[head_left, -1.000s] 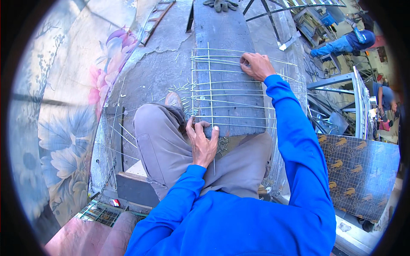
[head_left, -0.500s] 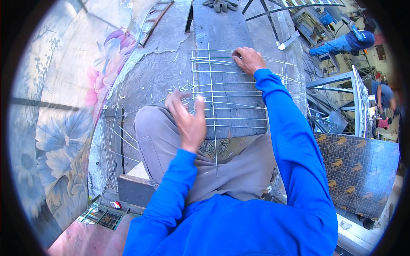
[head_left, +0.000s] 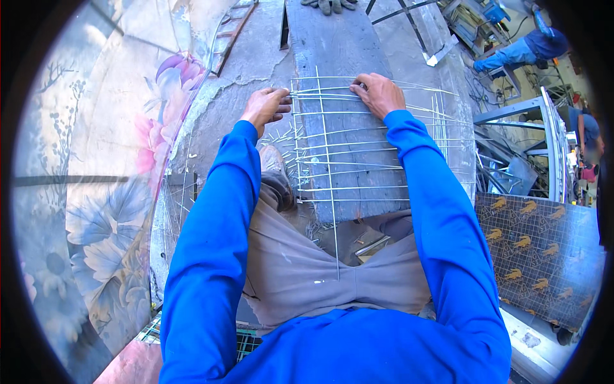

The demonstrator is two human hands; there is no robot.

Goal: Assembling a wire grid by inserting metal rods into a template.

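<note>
A grid of thin metal wires [head_left: 328, 173] lies across a dark plank [head_left: 342, 41] in front of me. Several wires run left to right, crossed by one long wire that reaches down over my lap. At the far left corner of the grid, my left hand [head_left: 265, 107] is closed, its thumb and fingers pinched at the ends of the crosswise wires. My right hand [head_left: 382, 95] rests over the far wires right of the long one, fingers curled onto a wire. Its fingertips are partly hidden.
Short cut wire pieces [head_left: 281, 137] litter the ground left of the plank. Dark gloves [head_left: 329, 6] lie at its far end. A flower-printed sheet [head_left: 102, 224] hangs left. At right are a metal frame [head_left: 553, 153], a patterned panel [head_left: 537, 256] and two people farther off.
My left hand has moved from above my knee, fingers spread, up to the grid's far left corner and closed there. My left knee has swung aside, uncovering my shoe. My right hand stays on the wires.
</note>
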